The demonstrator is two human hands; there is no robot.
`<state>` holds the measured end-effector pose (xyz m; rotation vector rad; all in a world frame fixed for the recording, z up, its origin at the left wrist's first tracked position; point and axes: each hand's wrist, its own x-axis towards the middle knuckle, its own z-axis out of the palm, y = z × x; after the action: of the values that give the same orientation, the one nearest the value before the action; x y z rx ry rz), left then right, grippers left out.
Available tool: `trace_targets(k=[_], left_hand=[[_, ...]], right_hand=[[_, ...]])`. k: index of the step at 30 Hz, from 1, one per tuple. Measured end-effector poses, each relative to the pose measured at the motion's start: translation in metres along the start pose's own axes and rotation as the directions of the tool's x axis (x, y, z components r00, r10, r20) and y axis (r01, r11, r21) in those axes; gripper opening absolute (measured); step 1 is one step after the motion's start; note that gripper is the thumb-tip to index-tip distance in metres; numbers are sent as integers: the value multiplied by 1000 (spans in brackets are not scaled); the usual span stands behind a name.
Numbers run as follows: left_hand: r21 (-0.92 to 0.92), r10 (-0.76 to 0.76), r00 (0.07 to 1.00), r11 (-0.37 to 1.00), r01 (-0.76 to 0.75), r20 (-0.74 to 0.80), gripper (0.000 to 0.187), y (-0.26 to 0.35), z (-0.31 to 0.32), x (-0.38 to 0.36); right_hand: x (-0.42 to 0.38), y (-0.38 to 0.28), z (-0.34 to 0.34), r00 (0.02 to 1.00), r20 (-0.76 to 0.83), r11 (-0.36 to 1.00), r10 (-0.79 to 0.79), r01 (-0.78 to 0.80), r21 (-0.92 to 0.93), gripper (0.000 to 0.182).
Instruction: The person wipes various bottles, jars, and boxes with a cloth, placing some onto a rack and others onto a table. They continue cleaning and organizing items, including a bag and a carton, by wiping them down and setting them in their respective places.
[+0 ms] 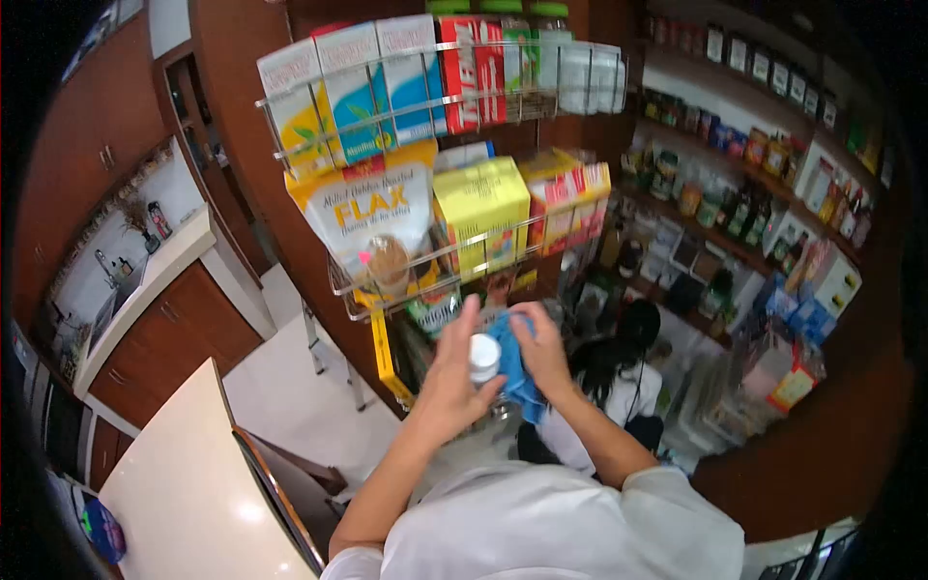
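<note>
Held up before the wire rack (454, 266) are both of my hands. My left hand (449, 377) is curved round a small white container (483, 354), its fingers pointing up and its thumb below. Bunched in my right hand (543, 360) is a blue cloth (517, 372), which lies against the container's right side. Just above and behind my hands, the lower rack holds a flax bag (372, 217), a yellow box (481, 208) and a pink box (570, 205).
An upper wire basket (362, 106) carries upright boxes. Beyond my right arm, a person (628, 362) is low down near shelves (744, 159) full of jars. A pale countertop (184, 483) stands at the lower left, a kitchen counter (145, 290) farther back.
</note>
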<state>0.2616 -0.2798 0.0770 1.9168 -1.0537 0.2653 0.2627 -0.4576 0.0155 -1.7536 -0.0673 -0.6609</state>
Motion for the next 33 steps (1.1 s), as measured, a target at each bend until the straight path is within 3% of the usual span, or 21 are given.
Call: trace_targets(k=[1, 3, 4, 5, 7, 9, 10, 11, 13, 14, 15, 17, 18, 19, 21, 23, 25, 27, 29, 31, 33], left_hand=[[81, 51, 996, 996, -45, -76, 119, -10, -5, 1], [48, -39, 996, 998, 43, -86, 117, -7, -13, 9], [58, -29, 995, 998, 35, -100, 117, -5, -14, 16], [-47, -29, 1000, 998, 28, -12, 126, -4, -13, 22], [-144, -20, 997, 989, 31, 80, 135, 4, -13, 34], [-78, 99, 990, 993, -91, 100, 134, 23, -19, 54], [-134, -26, 966, 989, 62, 259, 131, 42, -21, 62], [-125, -29, 966, 990, 63, 258, 131, 49, -18, 72], [2, 181, 937, 982, -190, 298, 130, 60, -13, 92], [-33, 216, 926, 976, -217, 309, 128, 70, -12, 105], [-22, 210, 927, 977, -214, 309, 128, 81, -10, 116], [-66, 308, 890, 950, -304, 336, 127, 102, -1, 138], [-69, 361, 898, 932, -356, 251, 109, 115, 5, 148], [-52, 364, 898, 930, -363, 247, 109, 123, 7, 163], [-93, 556, 822, 818, -567, -122, 90, 138, 0, 204], [107, 574, 788, 818, -565, -224, 63, 162, -31, 250], [98, 520, 784, 848, -520, -339, 50, 175, -47, 295], [-172, 168, 934, 958, -230, -315, 36, 187, -50, 326], [-150, 183, 952, 963, -224, -245, 48, 159, -70, 359], [53, 185, 979, 982, -181, -87, 51, 143, -80, 379], [273, 71, 992, 961, -40, -103, 52, 145, -83, 383]], right_hand=[[8, -30, -11, 988, -127, 993, -90, 80, -82, 27], [18, -75, -33, 975, -153, 978, -162, 179, 104, 28], [20, -82, -41, 969, 5, 968, -247, 246, 40, 31], [22, -94, -50, 869, 303, 872, -392, 456, -179, 35], [13, -106, -34, 751, 479, 847, -455, 531, -28, 37], [22, -108, -50, 762, 483, 852, -431, 520, -61, 38], [26, -109, -60, 773, 496, 858, -397, 504, -99, 38], [29, -112, -69, 770, 494, 857, -403, 507, -91, 38], [33, -122, -86, 839, 404, 893, -364, 438, -107, 38], [33, -127, -90, 850, 252, 848, -463, 507, -152, 32], [34, -124, -96, 847, 252, 848, -468, 511, -142, 32], [39, -117, -115, 745, -105, 722, -658, 585, -369, 27], [45, -116, -124, 689, -187, 692, -700, 589, -417, 25], [53, -114, -135, 621, -266, 662, -738, 588, -465, 25], [62, -99, -155, 597, -303, 660, -743, 575, -484, 27], [70, -76, -167, 512, -428, 667, -745, 574, -475, 30], [70, -54, -178, 529, -569, 774, -629, 487, -404, 30], [75, -36, -188, 531, -637, 828, -558, 404, -388, 25], [79, -18, -196, 582, -649, 871, -491, 353, -342, 23], [84, -10, -196, 584, -664, 878, -467, 398, -266, 23], [87, -6, -197, 587, -677, 877, -444, 440, -194, 23]])
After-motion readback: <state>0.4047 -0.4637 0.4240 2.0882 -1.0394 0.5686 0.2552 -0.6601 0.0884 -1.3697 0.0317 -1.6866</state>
